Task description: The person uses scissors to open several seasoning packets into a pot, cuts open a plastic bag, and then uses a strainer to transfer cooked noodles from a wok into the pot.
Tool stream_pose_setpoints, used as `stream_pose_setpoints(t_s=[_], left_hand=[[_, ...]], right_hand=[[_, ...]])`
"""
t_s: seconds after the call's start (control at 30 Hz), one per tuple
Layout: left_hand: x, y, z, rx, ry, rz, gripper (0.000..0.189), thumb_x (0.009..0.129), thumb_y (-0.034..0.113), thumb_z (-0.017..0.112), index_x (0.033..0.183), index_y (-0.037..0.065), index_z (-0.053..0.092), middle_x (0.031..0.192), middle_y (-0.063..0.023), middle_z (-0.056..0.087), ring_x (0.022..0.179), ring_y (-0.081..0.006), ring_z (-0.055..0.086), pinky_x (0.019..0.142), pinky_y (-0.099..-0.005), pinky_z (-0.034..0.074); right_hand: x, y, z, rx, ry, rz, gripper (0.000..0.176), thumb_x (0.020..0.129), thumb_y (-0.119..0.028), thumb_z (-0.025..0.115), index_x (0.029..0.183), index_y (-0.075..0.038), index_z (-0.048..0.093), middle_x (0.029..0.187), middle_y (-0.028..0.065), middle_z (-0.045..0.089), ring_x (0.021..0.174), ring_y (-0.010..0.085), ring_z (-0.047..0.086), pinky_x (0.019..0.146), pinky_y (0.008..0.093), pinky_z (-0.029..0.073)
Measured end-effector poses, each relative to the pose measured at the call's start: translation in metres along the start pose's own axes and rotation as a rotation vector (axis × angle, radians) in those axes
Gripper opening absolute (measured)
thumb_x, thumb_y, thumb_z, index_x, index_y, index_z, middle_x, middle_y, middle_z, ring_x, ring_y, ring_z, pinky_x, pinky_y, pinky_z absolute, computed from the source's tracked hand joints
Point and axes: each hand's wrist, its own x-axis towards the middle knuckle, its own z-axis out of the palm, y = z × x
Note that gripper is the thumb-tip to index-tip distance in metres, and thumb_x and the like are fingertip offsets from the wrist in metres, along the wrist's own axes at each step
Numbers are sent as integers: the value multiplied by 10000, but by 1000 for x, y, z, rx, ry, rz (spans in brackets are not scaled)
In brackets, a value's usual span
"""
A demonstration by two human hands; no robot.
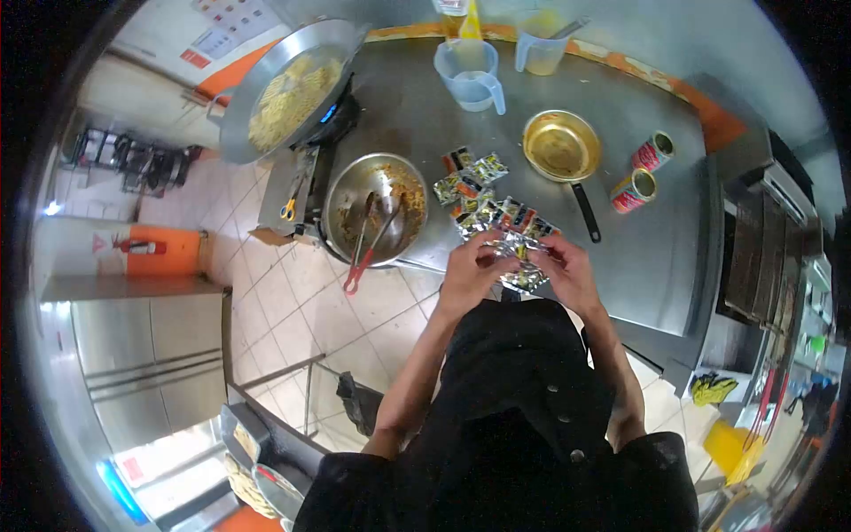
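Observation:
Close to my body at the counter's front edge, my left hand (pixel 474 273) and my right hand (pixel 570 275) are both closed on a shiny foil sachet (pixel 525 277). The fingers of each hand pinch it, and part of it is hidden under them. Just beyond my fingertips lies a loose pile of similar silver, black and red sachets (pixel 470 184) on the steel counter (pixel 647 275). Left of the pile is a steel bowl (pixel 337 208) with brown residue inside; red-handled tongs (pixel 359 257) rest in it.
A frying pan (pixel 562 142) with a black handle stands right of the sachets, beside two opened cans (pixel 635 190). Plastic measuring jugs (pixel 468 84) stand at the back. A large wok (pixel 319 44) of noodles sits on a burner at the left, and scissors (pixel 288 210) lie below it.

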Motion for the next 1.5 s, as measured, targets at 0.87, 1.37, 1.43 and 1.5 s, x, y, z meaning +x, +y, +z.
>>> stream_pose_setpoints(t_s=[0.87, 1.37, 1.43, 1.5], left_hand=[[-194, 13, -152, 215, 727, -306, 176, 842, 133, 746, 865, -41, 747, 725, -47, 711, 652, -77, 592, 605, -240, 451], [-266, 3, -208, 142, 938, -527, 171, 858, 154, 754, 833, -14, 746, 706, -1, 676, 636, -57, 552, 605, -219, 428], [-255, -6, -229, 237, 960, -459, 189, 863, 164, 743, 851, -24, 748, 719, -12, 691, 628, -63, 550, 595, -228, 434], [-244, -1, -261, 141, 786, -459, 186, 848, 167, 737, 869, -17, 755, 733, -48, 715, 621, -73, 569, 590, -251, 455]], right_hand=[[56, -17, 82, -213, -202, -80, 333, 986, -304, 604, 1096, 5, 659, 949, 83, 691, 856, 135, 666, 698, 286, 543], [170, 88, 191, 185, -237, 415, 250, 1014, -244, 501, 1067, -5, 553, 840, 128, 669, 721, 189, 700, 596, 317, 605], [177, 94, 191, 241, -115, 288, 269, 1009, -266, 522, 1059, -3, 548, 846, 134, 677, 705, 200, 701, 592, 323, 607], [186, 92, 186, 208, -90, 281, 283, 1008, -280, 533, 1065, -4, 561, 852, 136, 679, 709, 203, 701, 586, 315, 599]])
